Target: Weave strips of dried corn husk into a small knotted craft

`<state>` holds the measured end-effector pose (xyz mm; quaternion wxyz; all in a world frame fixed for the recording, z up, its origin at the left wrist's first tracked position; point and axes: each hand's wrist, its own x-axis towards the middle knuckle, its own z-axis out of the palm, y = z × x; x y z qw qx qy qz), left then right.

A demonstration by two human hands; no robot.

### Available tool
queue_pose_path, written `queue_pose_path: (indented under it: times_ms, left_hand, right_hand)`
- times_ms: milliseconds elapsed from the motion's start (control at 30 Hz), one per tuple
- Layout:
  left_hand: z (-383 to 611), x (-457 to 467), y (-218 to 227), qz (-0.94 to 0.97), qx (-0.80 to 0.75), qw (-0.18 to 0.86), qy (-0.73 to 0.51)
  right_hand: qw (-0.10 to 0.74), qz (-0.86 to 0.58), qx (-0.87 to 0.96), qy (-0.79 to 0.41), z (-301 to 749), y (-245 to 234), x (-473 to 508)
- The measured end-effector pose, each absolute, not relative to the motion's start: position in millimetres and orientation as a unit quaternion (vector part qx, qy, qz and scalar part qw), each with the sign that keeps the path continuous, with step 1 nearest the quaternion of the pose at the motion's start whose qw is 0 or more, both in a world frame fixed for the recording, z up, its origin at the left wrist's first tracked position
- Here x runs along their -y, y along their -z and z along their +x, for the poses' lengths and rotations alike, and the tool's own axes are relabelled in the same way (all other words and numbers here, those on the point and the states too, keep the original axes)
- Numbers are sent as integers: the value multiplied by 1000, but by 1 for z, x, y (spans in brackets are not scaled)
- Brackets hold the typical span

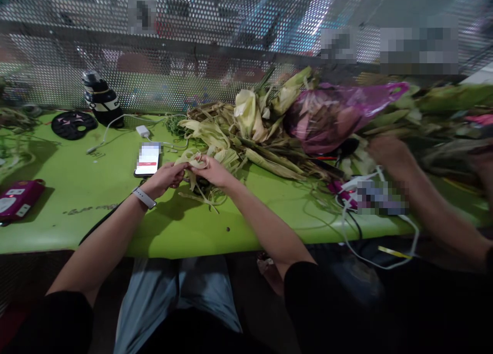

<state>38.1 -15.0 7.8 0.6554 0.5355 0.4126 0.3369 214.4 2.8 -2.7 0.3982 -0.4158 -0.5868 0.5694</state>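
No text could be read: the white smartphone screen (pixel 147 159) on the lime-green counter (pixel 96 200) was blurred, and the black bottle's (pixel 103 102) white lettering was too small.

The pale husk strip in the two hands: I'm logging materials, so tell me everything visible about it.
The husk strip is pale yellow-green, thin and leafy, looking dry and fibrous. It curls between the left hand and right hand, pinched by the fingers just above the green table. Loose strands trail down from it onto the table, in front of the husk pile.

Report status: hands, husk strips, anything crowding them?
Left hand and right hand both pinch pale husk strips above green table. Phone beside left hand; husk pile just behind.
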Motion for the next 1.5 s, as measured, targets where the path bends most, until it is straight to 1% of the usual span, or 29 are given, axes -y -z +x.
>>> queue_pose_path:
  times_ms: [100,200,300,433,567,700,867,1033,1133,1300,1500]
  left_hand:
    - [39,15,-7,536,-428,638,-350]
    - [39,14,-8,516,-442,638,-361]
    - [39,14,-10,485,-429,669,-365]
    - [38,13,-13,440,-408,709,-371]
    - [37,13,-12,444,-401,710,-371]
    - [35,12,-10,460,-385,711,-367]
    - [34,11,-11,454,-391,713,-364]
    - [38,13,-11,464,-421,689,-364]
    - [38,13,-11,478,-419,680,-366]
    - [35,16,-15,487,-358,718,-346]
    - [37,19,-14,521,-406,656,-365]
  right_hand:
    - [402,-419,572,-579,215,4,-3]
    - [439,-434,595,-515,217,8,-3]
    - [475,-437,631,-430,216,10,-2]
    - [496,-417,656,-387,216,11,-2]
    - [476,-390,669,-417,216,12,-5]
    - [491,-373,644,-453,218,11,-6]
    - [462,-338,634,-520,218,5,-4]
    - [446,-337,626,-543,217,5,-4]
    - [453,-343,603,-560,215,7,-5]
    - [455,-343,540,-619,214,6,-1]
    - [439,-353,497,-660,214,2,4]
